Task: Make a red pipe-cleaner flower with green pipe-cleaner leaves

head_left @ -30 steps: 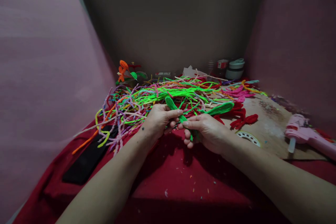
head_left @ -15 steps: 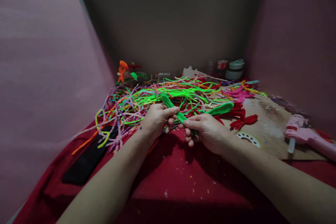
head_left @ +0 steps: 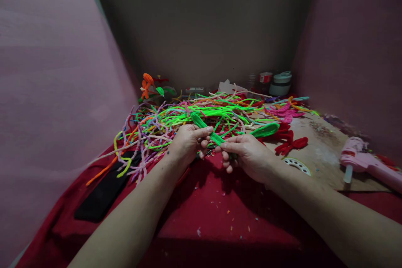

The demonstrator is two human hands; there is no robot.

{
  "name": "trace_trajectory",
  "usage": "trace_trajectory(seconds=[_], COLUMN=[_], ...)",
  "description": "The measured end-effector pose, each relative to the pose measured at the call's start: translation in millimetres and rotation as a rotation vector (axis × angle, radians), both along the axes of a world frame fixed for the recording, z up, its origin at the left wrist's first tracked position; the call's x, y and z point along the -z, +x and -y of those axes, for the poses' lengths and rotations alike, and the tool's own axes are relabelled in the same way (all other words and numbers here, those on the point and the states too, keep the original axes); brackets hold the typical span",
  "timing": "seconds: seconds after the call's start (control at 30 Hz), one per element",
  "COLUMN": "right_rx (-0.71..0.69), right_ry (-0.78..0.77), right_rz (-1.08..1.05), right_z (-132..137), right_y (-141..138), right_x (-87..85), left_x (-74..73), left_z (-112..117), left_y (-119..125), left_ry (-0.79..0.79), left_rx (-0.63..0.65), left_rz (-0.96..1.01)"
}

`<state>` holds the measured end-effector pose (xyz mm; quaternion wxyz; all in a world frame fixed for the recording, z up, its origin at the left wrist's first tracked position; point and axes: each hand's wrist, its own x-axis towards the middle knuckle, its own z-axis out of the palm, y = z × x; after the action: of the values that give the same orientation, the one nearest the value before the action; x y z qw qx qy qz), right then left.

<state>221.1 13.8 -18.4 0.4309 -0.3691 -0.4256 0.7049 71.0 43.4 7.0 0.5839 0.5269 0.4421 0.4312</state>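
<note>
A flat green strip of pipe cleaners [head_left: 216, 137] is pinched between both hands and slants up to the left. My left hand [head_left: 190, 139] grips its middle between thumb and fingers. At the lower right end, my right hand [head_left: 243, 150] pinches it with thumb and forefinger. Just beyond the right hand lies a green pipe-cleaner leaf [head_left: 266, 130]; whether it joins the strip is hidden. Behind the hands spreads a tangled pile of colourful pipe cleaners [head_left: 157, 127], with bright green ones on top.
On the right, a pink glue gun [head_left: 361, 159] lies on a brown board [head_left: 326, 182] near a white ring with holes [head_left: 297, 166] and red pipe-cleaner shapes [head_left: 290, 144]. A black flat object [head_left: 97, 201] lies left. An orange flower [head_left: 146, 86] and a lidded container [head_left: 281, 83] stand behind.
The green strip's upper end has shifted very slightly left. Both hands keep nearly the same place and grip.
</note>
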Motion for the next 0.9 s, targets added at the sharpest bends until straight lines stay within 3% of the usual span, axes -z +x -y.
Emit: trace_trajectory(seconds=[0.37, 0.57, 0.7, 0.9], right_rx=[0.003, 0.020, 0.016, 0.021], right_ry=[-0.005, -0.025, -0.024, -0.030], right_rz=[0.035, 0.066, 0.070, 0.091], right_z=[-0.9, -0.4, -1.8, -2.9], right_y=[1.4, 1.3, 1.3, 1.3], right_x=[-1.0, -2.4, -0.5, -1.3], left_x=[2.6, -1.8, -2.1, 1.1], left_z=[-2.4, -5.7, -6.3, -8.9], left_y=[-1.4, -7.1, -8.9, -9.2], left_ry=[-0.004, 0.037, 0.140, 0.488], left_rx=[0.002, -0.061, -0.118, -0.285], left_rz=[0.086, 0.149, 0.010, -0.435])
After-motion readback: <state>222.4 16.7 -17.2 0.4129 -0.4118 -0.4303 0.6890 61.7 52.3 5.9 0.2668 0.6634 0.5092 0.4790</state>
